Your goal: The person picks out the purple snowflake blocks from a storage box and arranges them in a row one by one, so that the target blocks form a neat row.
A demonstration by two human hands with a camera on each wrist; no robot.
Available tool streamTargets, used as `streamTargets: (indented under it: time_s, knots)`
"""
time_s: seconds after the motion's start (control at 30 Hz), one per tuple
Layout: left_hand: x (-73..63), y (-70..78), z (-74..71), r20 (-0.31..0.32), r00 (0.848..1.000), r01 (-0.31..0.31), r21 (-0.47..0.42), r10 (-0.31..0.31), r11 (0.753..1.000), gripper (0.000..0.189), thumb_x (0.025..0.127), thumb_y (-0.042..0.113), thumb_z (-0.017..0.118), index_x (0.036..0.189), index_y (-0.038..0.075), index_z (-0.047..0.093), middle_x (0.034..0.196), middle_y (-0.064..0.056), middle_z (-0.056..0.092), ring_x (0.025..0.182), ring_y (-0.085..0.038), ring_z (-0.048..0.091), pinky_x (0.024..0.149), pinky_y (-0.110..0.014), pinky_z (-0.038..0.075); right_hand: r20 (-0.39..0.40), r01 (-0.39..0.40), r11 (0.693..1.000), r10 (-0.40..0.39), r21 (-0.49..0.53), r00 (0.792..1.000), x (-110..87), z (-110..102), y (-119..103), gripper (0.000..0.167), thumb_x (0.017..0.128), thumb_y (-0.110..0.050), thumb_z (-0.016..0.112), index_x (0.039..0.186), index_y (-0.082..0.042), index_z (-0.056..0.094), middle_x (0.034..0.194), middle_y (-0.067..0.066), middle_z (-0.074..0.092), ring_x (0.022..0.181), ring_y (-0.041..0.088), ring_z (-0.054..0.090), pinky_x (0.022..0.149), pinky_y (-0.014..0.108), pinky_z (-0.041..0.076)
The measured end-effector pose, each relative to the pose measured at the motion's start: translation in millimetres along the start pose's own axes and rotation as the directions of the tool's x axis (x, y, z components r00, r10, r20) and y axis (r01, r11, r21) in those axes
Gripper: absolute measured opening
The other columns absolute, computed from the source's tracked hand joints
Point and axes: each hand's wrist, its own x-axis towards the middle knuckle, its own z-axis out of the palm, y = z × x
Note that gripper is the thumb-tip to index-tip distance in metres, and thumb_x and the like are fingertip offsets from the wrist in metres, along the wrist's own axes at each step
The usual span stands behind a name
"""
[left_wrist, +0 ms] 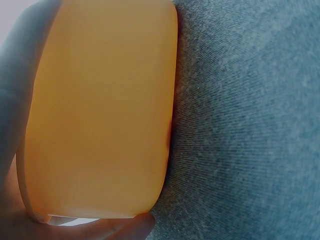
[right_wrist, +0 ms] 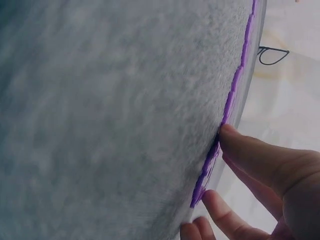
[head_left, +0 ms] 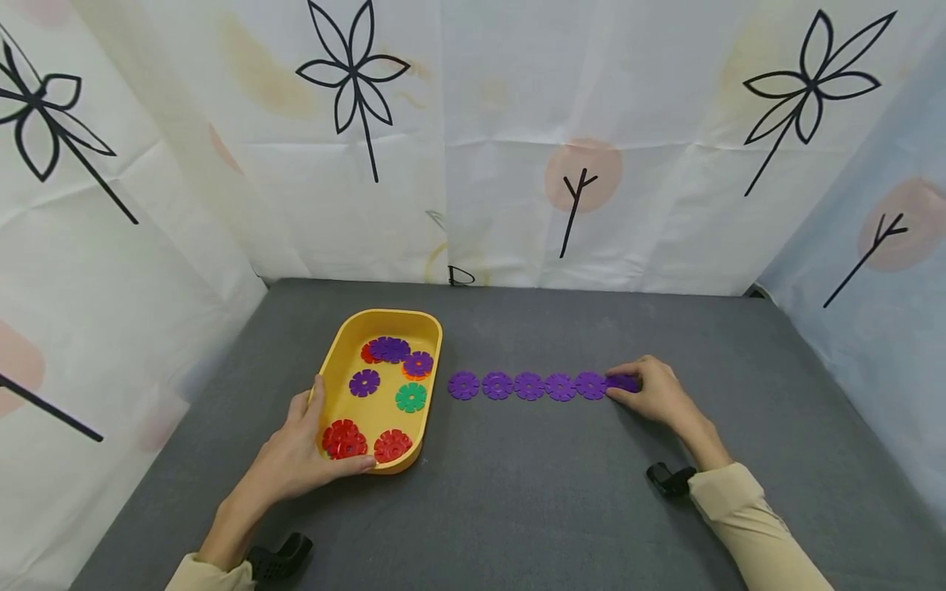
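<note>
My left hand (head_left: 296,460) grips a yellow plastic tray (head_left: 331,361) at its near left corner, thumb along the near rim and fingers on the left side. In the left wrist view the tray's outer wall (left_wrist: 105,110) fills much of the picture. Several purple snowflake discs (head_left: 529,386) lie flat on the table in a straight row right of the tray. At the row's right end my right hand (head_left: 658,396) pinches a purple snowflake disc (head_left: 626,382), which is partly hidden by the fingers. The right wrist view shows the row (right_wrist: 235,90) edge-on.
Inside the tray lie red discs (head_left: 344,440), a green disc (head_left: 411,397) and more purple discs (head_left: 365,382). Grey cloth (head_left: 517,509) covers the table. White patterned curtains (head_left: 502,98) hang behind and at both sides. Black camera mounts (head_left: 671,479) sit at both wrists.
</note>
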Motion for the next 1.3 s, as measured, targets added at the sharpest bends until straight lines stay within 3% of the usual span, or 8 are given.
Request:
streamTargets:
  time_s: [0.13,0.27,0.4,0.5,0.7,1.1,1.3]
  knots:
    - [0.0,0.5,0.0,0.0,1.0,0.003,0.003,-0.003,1.0,0.146,0.068,0.074,0.079,0.163,0.002,-0.005,0.153,-0.027,0.024,0.113,-0.043,0.057,0.09,-0.058,0.057,-0.054,-0.003,1.0,0.004,0.025,0.999,2.4,1,-9,0.028,0.089,-0.013,0.077,0.112,0.003,0.076,0.11,0.024,0.073,0.108,0.042,0.06,0.099,0.064,0.037]
    - [-0.4,0.9,0.1,0.004,1.0,0.011,0.005,-0.011,1.0,0.147,0.067,0.075,0.079,0.163,0.002,-0.005,0.153,-0.028,0.025,0.113,-0.042,0.057,0.089,-0.058,0.058,-0.108,0.05,0.997,-0.043,0.063,0.993,7.2,0,-29,0.027,0.089,-0.012,0.077,0.112,0.002,0.076,0.111,0.025,0.071,0.104,0.042,0.061,0.087,0.058,0.048]
    - [-1.7,0.4,0.2,0.007,1.0,0.012,0.004,-0.012,1.0,0.148,0.067,0.075,0.079,0.163,0.002,-0.006,0.153,-0.027,0.025,0.112,-0.041,0.058,0.088,-0.057,0.058,-0.114,0.124,0.983,-0.109,0.133,0.988,12.6,2,-57,0.027,0.091,-0.009,0.076,0.116,0.002,0.075,0.112,0.025,0.068,0.105,0.043,0.063,0.086,0.055,0.057]
    - [-2.3,-0.1,0.6,0.004,1.0,0.01,0.001,-0.01,1.0,0.147,0.067,0.074,0.08,0.163,0.003,-0.006,0.154,-0.027,0.025,0.11,-0.04,0.059,0.087,-0.056,0.058,-0.091,0.159,0.97,-0.144,0.183,0.985,19.0,6,-80,0.028,0.092,-0.008,0.074,0.119,0.0,0.074,0.114,0.023,0.067,0.112,0.043,0.064,0.094,0.059,0.056]
    - [-2.4,-1.3,1.5,-0.003,1.0,0.007,-0.008,-0.007,1.0,0.147,0.067,0.074,0.08,0.164,0.004,-0.006,0.154,-0.025,0.025,0.111,-0.038,0.059,0.088,-0.056,0.058,-0.031,0.222,0.937,-0.222,0.27,0.975,34.3,18,-133,0.029,0.093,-0.011,0.074,0.121,-0.004,0.074,0.116,0.017,0.069,0.116,0.039,0.064,0.096,0.054,0.057]
    - [-3.4,-1.8,1.9,-0.002,1.0,0.007,-0.014,-0.007,1.0,0.146,0.068,0.074,0.079,0.164,0.003,-0.005,0.153,-0.025,0.025,0.11,-0.037,0.06,0.088,-0.054,0.058,0.06,0.358,0.86,-0.405,0.364,0.912,59.8,65,-222,0.034,0.094,-0.015,0.074,0.127,-0.005,0.072,0.123,0.012,0.073,0.115,0.027,0.067,0.096,0.038,0.059]
    - [-2.6,-1.7,1.6,-0.011,1.0,-0.005,-0.013,0.005,1.0,0.145,0.068,0.074,0.079,0.164,0.003,-0.005,0.153,-0.025,0.027,0.108,-0.036,0.061,0.087,-0.055,0.058,0.128,0.344,0.859,-0.417,0.38,0.9,68.3,90,-250,0.04,0.093,-0.016,0.075,0.131,-0.007,0.07,0.129,0.009,0.072,0.118,0.025,0.066,0.1,0.035,0.057]
